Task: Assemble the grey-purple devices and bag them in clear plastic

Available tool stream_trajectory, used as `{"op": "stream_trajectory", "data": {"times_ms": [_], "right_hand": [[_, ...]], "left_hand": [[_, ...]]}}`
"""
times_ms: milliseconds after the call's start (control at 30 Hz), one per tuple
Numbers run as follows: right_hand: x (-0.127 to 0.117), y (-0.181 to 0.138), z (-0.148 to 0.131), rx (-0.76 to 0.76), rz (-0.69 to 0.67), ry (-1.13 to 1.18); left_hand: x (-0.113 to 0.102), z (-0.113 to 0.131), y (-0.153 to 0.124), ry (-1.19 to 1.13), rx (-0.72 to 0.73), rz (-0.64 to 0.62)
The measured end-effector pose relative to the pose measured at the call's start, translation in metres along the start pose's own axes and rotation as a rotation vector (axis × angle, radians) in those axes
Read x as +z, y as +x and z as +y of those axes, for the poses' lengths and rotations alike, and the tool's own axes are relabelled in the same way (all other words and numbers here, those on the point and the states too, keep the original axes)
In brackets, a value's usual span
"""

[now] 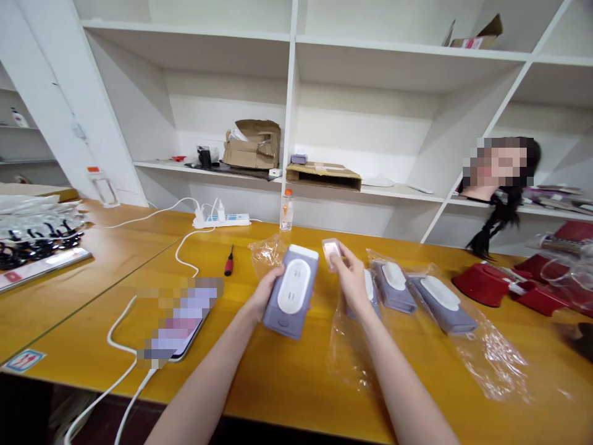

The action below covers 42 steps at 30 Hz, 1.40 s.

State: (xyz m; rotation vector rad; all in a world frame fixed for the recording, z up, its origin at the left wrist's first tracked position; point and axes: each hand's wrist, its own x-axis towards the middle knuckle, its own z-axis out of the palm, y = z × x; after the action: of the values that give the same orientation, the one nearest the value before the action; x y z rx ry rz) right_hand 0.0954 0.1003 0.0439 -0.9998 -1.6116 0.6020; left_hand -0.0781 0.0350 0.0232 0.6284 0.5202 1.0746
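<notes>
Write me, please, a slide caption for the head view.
Left hand holds a purple device at the yellow table; right hand pinches a small clear piece.

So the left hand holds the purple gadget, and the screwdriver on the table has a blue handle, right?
Not quite. The left hand holds the purple gadget, but the screwdriver on the table has a red handle, not blue. The head view shows it.

lavender device [291, 292], white oval panel; yellow-orange table [287, 383]; red-handled screwdriver [228, 261]; small cap [330, 252], perhaps translucent pink.
</notes>
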Motion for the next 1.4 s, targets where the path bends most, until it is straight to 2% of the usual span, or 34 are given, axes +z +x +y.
{"op": "stream_trajectory", "data": {"times_ms": [67, 167, 467, 667, 833, 1067, 1167, 1267, 1333, 1400], "right_hand": [[-0.004, 0.000, -0.008, -0.002, -0.106, 0.164], [-0.002, -0.008, -0.015, -0.043, -0.249, 0.210], [-0.015, -0.010, -0.021, -0.149, -0.414, 0.125], [-0.023, -0.012, -0.029, -0.226, -0.514, 0.070], [-0.023, -0.017, -0.032, -0.226, -0.499, 0.120], [-0.015, -0.016, -0.020, -0.087, -0.461, 0.239], [-0.012, -0.010, -0.004, 0.058, -0.319, 0.276], [-0.008, -0.006, 0.015, 0.149, -0.209, 0.113], [-0.005, -0.007, 0.022, 0.159, -0.238, 0.036], [0.000, -0.011, 0.022, 0.159, -0.301, 0.039]], "left_hand": [[-0.001, -0.007, 0.002, 0.068, -0.117, 0.003], [-0.003, -0.012, 0.003, 0.111, -0.168, 0.007], [-0.002, -0.014, 0.001, 0.153, -0.091, 0.116], [-0.003, -0.016, 0.001, 0.148, -0.025, 0.084], [-0.002, -0.016, -0.001, 0.126, 0.010, 0.108], [0.003, -0.014, 0.000, 0.130, -0.082, 0.169], [0.002, -0.005, 0.000, 0.078, 0.034, 0.148], [-0.005, 0.012, -0.003, -0.042, 0.332, 0.123], [-0.012, 0.021, -0.004, -0.122, 0.478, 0.171], [-0.016, 0.025, -0.003, -0.189, 0.533, 0.206]]}}
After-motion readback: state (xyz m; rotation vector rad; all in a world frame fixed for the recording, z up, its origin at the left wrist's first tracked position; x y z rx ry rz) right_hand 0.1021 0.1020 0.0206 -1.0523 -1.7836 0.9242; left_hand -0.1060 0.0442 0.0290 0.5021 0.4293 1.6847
